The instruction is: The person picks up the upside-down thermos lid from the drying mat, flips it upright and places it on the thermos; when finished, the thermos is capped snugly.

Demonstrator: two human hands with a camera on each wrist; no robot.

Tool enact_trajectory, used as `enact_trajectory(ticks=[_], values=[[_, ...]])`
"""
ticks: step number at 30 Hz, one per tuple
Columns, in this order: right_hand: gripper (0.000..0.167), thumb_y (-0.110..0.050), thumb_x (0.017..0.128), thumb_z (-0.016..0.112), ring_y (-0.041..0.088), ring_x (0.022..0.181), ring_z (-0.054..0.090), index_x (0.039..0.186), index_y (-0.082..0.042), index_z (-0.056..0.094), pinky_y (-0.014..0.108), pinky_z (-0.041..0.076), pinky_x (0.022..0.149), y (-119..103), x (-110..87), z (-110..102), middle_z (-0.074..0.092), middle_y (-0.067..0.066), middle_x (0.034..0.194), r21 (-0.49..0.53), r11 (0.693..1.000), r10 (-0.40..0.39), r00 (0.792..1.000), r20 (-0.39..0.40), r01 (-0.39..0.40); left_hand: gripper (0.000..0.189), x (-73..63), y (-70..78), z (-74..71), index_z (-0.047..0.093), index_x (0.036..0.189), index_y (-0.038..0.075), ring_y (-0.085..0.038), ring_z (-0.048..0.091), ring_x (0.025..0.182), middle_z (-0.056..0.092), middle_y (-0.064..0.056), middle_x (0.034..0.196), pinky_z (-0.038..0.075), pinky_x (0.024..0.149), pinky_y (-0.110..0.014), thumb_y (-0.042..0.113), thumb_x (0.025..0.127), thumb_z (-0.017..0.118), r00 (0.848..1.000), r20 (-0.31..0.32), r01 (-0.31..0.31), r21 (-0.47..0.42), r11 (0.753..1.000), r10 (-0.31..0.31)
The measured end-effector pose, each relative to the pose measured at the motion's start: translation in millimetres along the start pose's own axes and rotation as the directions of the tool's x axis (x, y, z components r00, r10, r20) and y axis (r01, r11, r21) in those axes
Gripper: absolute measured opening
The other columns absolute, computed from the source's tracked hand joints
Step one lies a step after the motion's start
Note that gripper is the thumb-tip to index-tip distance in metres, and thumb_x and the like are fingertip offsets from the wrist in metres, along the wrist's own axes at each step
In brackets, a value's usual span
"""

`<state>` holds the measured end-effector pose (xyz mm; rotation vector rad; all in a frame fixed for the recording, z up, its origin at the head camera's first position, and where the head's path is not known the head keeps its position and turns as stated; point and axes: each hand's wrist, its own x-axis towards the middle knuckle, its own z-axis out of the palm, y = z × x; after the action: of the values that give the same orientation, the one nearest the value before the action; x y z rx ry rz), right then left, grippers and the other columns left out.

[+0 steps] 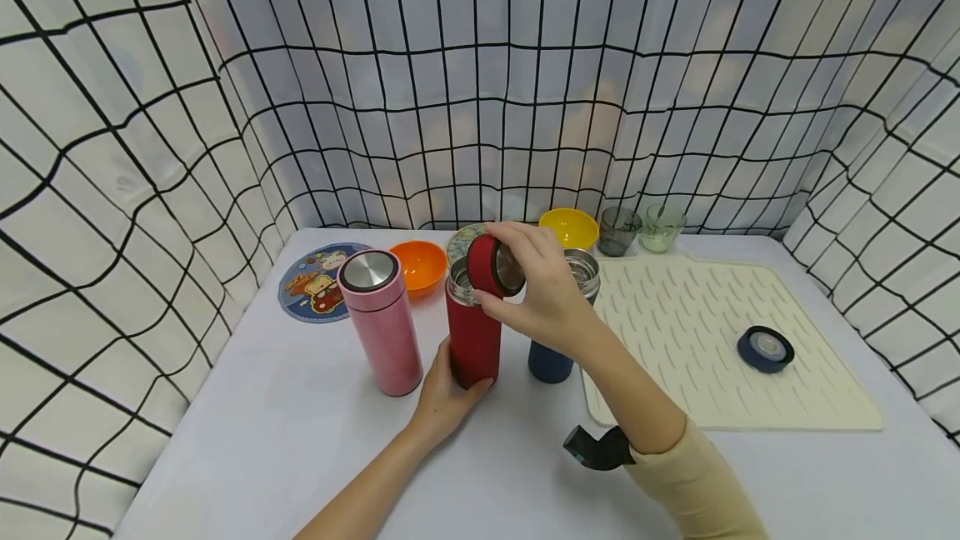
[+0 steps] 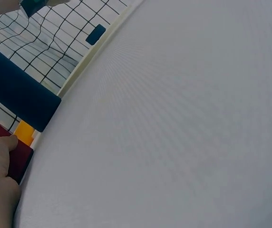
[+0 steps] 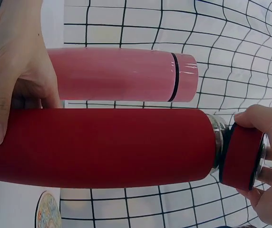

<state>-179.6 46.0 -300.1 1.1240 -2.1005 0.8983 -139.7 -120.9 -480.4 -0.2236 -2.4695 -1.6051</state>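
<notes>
A red thermos [image 1: 476, 344] stands upright on the white table, its steel mouth uncovered. My left hand [image 1: 442, 398] grips it low down, thumb across the front. My right hand [image 1: 542, 294] pinches the red thermos lid [image 1: 483, 265], tilted just over the rim; in the right wrist view the lid [image 3: 243, 156] sits close at the steel neck [image 3: 217, 142]. To the left stands a pink thermos [image 1: 386, 340] with its lid on. Behind my right hand is a dark blue thermos [image 1: 551, 363], lidless and partly hidden.
A dark blue lid [image 1: 765, 348] lies on the cream mat [image 1: 705, 307] at right. Orange bowl [image 1: 420, 267], yellow bowl [image 1: 568, 227], two glass cups [image 1: 663, 227] and a round cartoon mat [image 1: 300, 282] are at the back. Black-lined netting [image 1: 480, 107] surrounds the table.
</notes>
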Motion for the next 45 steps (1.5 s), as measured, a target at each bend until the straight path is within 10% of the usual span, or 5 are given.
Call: enact_trajectory(ticks=[37, 45], values=[[0.058, -0.012, 0.077, 0.074, 0.017, 0.110, 0.047, 0.128, -0.009, 0.047, 0.030, 0.049, 0.084, 10.9, -6.3, 43.2, 0.048, 0.005, 0.123, 0.421, 0.890, 0.162, 0.985, 0.060, -0.172, 0.080, -1.4, 0.3, -1.1, 0.024, 0.139, 0.011, -0.024, 0.043, 0.118, 0.044, -0.007, 0.130, 0.038, 0.097, -0.044, 0.014, 0.076, 0.074, 1.000, 0.017, -0.023, -0.011, 1.000, 0.024], [0.060, 0.002, 0.071, 0.075, 0.025, 0.105, 0.046, 0.123, 0.006, 0.045, 0.030, 0.049, 0.084, -17.5, -0.2, 28.8, 0.047, 0.018, 0.114, 0.450, 0.867, 0.231, 0.973, 0.021, -0.215, 0.079, -1.2, 0.5, -2.1, 0.024, 0.139, 0.010, -0.026, 0.043, 0.119, 0.043, -0.009, 0.131, 0.037, 0.098, -0.045, 0.016, 0.077, 0.074, 1.000, 0.016, -0.004, -0.011, 1.000, 0.004]])
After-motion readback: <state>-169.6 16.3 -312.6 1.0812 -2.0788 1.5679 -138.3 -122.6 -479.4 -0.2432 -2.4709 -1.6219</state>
